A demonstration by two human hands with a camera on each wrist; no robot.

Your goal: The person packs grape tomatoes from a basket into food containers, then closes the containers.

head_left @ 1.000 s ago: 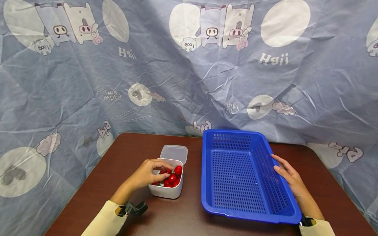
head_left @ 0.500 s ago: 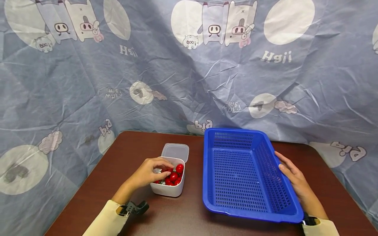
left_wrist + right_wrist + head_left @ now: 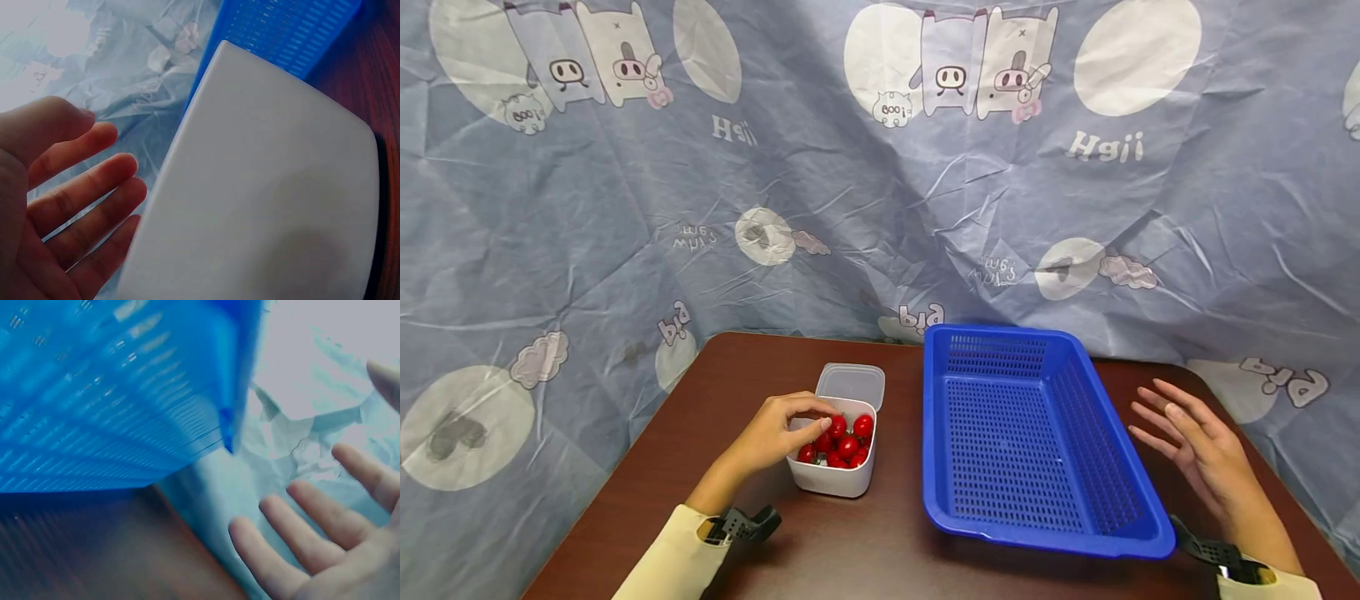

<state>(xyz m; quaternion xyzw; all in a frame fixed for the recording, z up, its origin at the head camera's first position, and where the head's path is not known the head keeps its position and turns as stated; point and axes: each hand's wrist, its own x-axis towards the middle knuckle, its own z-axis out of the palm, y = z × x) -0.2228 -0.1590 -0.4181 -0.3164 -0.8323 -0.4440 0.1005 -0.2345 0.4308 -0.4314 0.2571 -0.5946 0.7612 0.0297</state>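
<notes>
Small red tomatoes (image 3: 847,446) fill a white square box (image 3: 831,481) left of centre in the head view. My left hand (image 3: 778,433) hovers at the box's left rim, fingers loosely bent and reaching over the tomatoes. The left wrist view shows that hand (image 3: 78,200) beside the box's white wall (image 3: 250,175), with nothing between thumb and fingers. To the right lies a blue perforated plastic basket (image 3: 934,433) with nothing in it. My right hand (image 3: 1206,454) is apart from the basket's right side, fingers spread and holding nothing.
A translucent lid (image 3: 852,385) stands out behind the white box. Everything rests on a dark brown table (image 3: 752,367). A blue patterned cloth (image 3: 820,167) hangs behind the table and along its sides.
My right hand has let go of the basket's right rim and moved away to the right, fingers spreading. My left hand stays over the tomato box, with little change.
</notes>
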